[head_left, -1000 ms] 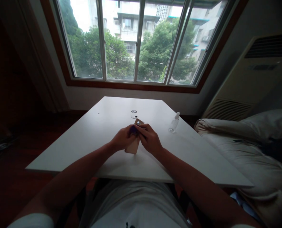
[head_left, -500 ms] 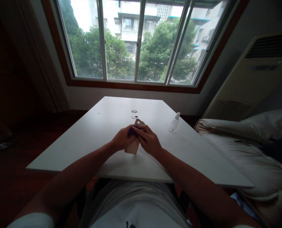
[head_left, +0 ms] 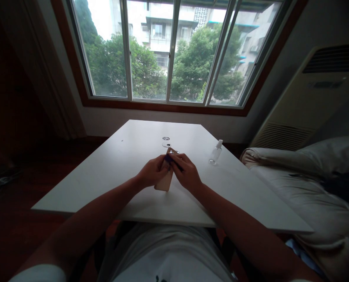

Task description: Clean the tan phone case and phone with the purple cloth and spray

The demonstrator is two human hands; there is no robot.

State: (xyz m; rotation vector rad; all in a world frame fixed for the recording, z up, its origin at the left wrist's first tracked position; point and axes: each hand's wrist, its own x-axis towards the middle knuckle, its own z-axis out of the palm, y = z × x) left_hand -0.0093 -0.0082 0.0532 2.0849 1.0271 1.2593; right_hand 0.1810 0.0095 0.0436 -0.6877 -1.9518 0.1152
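Daylight from the window (head_left: 170, 58) glazes the far tabletop (head_left: 145, 129) (the sky (head_left: 101, 15) is washed out). The room's edges are dim, stretched and soft.

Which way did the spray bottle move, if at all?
No, the spray bottle sits in the same spot near the right edge of the white table.

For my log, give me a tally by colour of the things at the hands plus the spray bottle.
Tan: 1 (flat, phone-like object)
Dark purple: 1 (small item, partly hidden)
Clear with white top: 1 (spray bottle)
Total: 3
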